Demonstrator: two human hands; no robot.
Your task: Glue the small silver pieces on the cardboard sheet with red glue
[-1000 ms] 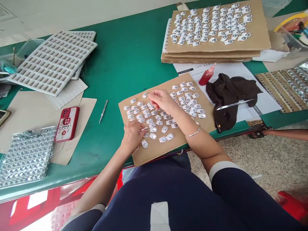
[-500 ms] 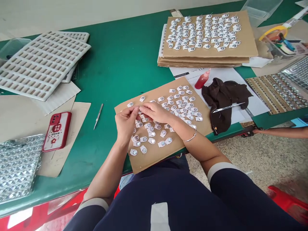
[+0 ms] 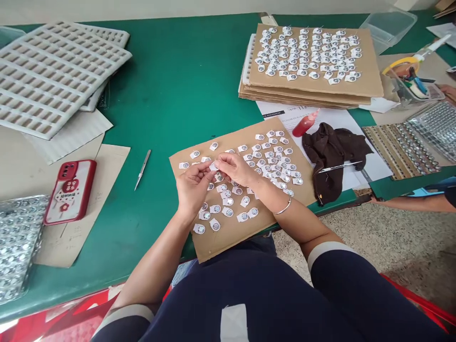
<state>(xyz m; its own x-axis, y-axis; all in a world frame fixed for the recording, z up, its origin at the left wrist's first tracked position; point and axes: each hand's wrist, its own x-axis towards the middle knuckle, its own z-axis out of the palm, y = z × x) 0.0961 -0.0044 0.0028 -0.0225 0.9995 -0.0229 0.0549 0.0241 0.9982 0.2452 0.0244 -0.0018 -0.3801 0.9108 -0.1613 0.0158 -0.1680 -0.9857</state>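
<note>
My left hand and my right hand meet over a sheet of brown cardboard. Pinched between the fingertips of both is a small white tag; fingers cover most of it, so I cannot tell if it bears a stone. Around and below my hands, many small white tags, each with a round silvery rhinestone piece, lie on the cardboard. A pair of tweezers rests on the green table to the left, and another tweezers lies across a dark brown cloth at the right.
Cardboard sheets with more tagged pieces form a stack behind. A red bottle stands on printed paper. White slotted trays, a red-cased phone and bagged stones are left. Another person's forearm shows at right.
My hands stay together, and more of the white tag now shows between the fingertips. My left fingers have spread a little. The whole view has shifted slightly.
</note>
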